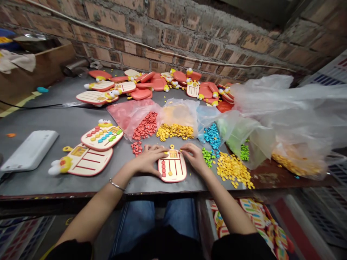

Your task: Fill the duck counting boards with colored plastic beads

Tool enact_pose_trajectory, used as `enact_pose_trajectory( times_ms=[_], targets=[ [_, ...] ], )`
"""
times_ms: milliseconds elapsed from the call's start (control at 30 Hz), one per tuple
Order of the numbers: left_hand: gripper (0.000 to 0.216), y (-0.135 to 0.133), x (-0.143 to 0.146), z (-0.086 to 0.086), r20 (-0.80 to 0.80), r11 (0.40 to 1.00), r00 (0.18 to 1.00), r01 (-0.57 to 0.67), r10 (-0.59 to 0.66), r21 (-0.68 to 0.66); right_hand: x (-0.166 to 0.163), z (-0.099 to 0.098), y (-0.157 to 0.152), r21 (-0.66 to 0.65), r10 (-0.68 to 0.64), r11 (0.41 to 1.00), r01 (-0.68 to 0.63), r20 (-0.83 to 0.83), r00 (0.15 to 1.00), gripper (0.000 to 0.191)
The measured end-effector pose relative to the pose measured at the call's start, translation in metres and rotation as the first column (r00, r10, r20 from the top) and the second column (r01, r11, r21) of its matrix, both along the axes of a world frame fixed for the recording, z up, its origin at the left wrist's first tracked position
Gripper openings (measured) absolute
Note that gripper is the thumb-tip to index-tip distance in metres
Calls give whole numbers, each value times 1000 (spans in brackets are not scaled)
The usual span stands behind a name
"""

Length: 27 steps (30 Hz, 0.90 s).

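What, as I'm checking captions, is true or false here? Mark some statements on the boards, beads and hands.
1. The left hand touches the board between the hands. True.
2. That board's leftmost slot holds blue beads. False: it holds red beads.
3. The filled board partly covers another board. True.
4. The white device is right of both hands. False: the white device is left of them.

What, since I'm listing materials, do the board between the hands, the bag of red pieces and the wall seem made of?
Board: probably smooth painted wood, given its pale face; possibly plastic.
Bag: thin, translucent plastic, crumpled.
Wall: rough brick, mortar joints showing.
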State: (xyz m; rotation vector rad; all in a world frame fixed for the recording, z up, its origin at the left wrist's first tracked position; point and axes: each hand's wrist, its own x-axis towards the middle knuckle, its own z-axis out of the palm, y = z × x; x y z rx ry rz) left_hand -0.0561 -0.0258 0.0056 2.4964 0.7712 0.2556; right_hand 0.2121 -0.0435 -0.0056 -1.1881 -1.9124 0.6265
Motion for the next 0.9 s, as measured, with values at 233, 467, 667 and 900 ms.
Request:
enact_pose_trajectory(
  times_ms=[233, 467, 667, 900],
  targets=[
    [74, -3, 2, 2, -17, 1000, 1000, -16, 16, 11, -9, -15, -11, 160, -70, 987, 30, 252, 965, 16],
    [73, -4, 5, 3, -30, 999, 999, -29, 29, 21, -11, -8, -29, 28, 37, 999, -43, 183, 982, 15],
    [74, -6, 6, 4, -35, 1000, 999, -28, 28, -8, -18, -11, -25, -10, 69, 998, -68, 120, 990, 15],
    [80, -13, 5, 8, -44, 998, 998, -38, 36, -42, -39, -15, -24, 14, 65, 998, -66, 40, 997, 15]
  ],
)
